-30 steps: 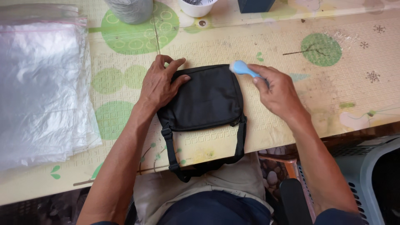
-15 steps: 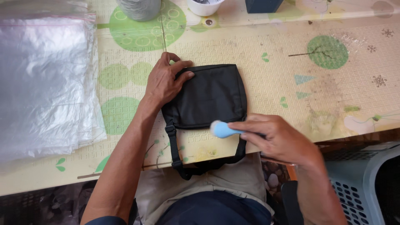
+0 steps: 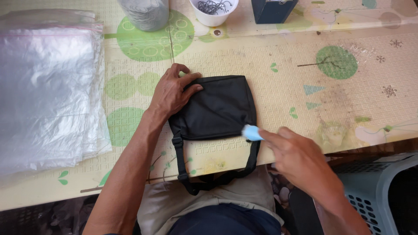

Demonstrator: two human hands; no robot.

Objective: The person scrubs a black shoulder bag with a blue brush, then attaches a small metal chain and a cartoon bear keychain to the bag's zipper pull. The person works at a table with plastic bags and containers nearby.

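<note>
Spread before you is a surface (image 3: 278,65) covered in a pale yellow mat printed with green circles and small trees. On its left side lies a thick stack of clear plastic bags (image 3: 43,91), the largest thing on it. Near the middle, close to your edge, sits the black fabric bag (image 3: 217,109), lying flat, with its strap (image 3: 209,180) looping off the edge toward your lap. It looks soft and light, likely to wrinkle or slide under a push, so pinning it flat at one side seems the sound way to hold it; the strap or the stitched top edge would give the firmest grip for lifting.

Your left hand (image 3: 172,93) rests spread on the bag's upper left corner, fingers open and pressing down. Your right hand (image 3: 298,156) is closed round a small light-blue tool (image 3: 251,132), its tip touching the bag's lower right corner.

Along the far edge stand a grey cylindrical container (image 3: 146,13), a white cup (image 3: 213,11) holding dark metal hooks, and a dark blue box (image 3: 272,9). A grey-blue slotted crate (image 3: 374,196) sits below at your right.
</note>
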